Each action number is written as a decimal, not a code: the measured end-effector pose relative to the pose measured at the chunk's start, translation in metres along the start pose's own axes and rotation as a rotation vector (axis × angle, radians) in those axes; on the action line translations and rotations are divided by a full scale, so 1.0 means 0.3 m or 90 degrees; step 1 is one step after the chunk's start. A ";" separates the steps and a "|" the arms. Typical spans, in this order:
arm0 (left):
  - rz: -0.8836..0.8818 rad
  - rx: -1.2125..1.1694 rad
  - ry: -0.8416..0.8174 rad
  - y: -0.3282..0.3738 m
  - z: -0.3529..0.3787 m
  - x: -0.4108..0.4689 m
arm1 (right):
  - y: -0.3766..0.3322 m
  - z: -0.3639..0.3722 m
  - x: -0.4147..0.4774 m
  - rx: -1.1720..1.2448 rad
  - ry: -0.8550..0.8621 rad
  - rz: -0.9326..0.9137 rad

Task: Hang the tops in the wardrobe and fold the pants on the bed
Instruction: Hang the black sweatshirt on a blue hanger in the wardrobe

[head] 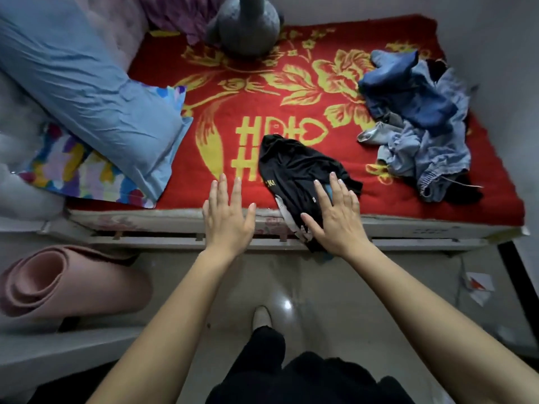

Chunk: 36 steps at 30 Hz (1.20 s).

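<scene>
Your right hand (pixel 335 217) lies flat on the black garment (pixel 300 173), fingers (pixel 338 185) spread and gripping nothing. That garment is crumpled at the near edge of the bed (pixel 408 225), with part of it drooping over the mattress side toward the floor; whether it is a top or pants cannot be told from here. Your left hand (pixel 227 217) hovers beside it over the bed's edge, palm down, fingers (pixel 221 185) straight and slightly parted, empty.

The red blanket (pixel 262 91) with yellow flowers covers the bed. To the right, well apart from the black piece, sits a tangled heap of blue and denim clothes (pixel 417 126) with something dark underneath. On the left, a long light-blue pillow (pixel 96 94) rests over a multicoloured cushion (pixel 75 167). A grey plush toy (pixel 248 24) and purple cloth (pixel 175 16) sit at the far side. A rolled pink mat (pixel 58 281) lies on the floor at left, and your shoe (pixel 262 316) stands on the glossy tiles.
</scene>
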<state>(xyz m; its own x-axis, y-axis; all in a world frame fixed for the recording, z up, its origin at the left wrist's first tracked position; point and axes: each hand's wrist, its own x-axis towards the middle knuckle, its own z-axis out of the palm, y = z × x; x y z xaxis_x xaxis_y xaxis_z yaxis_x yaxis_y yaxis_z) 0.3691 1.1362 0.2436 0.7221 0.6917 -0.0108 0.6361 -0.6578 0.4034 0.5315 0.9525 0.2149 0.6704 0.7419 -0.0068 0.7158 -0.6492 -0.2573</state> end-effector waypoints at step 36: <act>-0.167 -0.011 -0.186 0.071 1.176 1.474 | 0.763 0.852 1.279 0.158 -0.184 0.097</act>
<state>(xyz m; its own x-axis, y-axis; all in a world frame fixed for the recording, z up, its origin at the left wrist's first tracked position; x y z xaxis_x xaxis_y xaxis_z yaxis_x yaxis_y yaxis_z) 0.7980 1.3229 -0.0754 0.5847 0.7198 -0.3743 0.8062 -0.4638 0.3675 0.9025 1.1313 -0.0935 0.6570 0.6803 -0.3247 0.5205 -0.7210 -0.4574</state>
